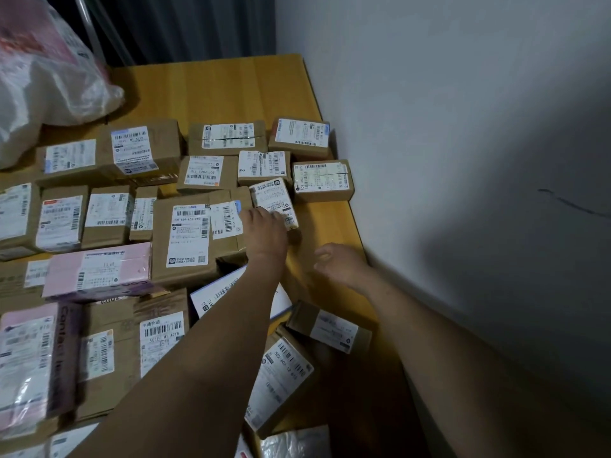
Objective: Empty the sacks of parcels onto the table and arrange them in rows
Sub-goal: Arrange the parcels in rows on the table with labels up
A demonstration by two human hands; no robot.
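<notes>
Many brown cardboard parcels with white labels lie in rough rows on the yellow wooden table. My left hand reaches forward, and its fingers lie on the near end of a small tilted box next to a large brown box. My right hand hovers over bare table by the right edge, fingers loosely curled, holding nothing. A white and pink plastic sack slumps at the far left corner.
A grey wall runs along the table's right edge. Pink parcels lie at the left. Loose tilted boxes, a small box and a flat white envelope lie under my forearms. Dark curtains hang behind the table.
</notes>
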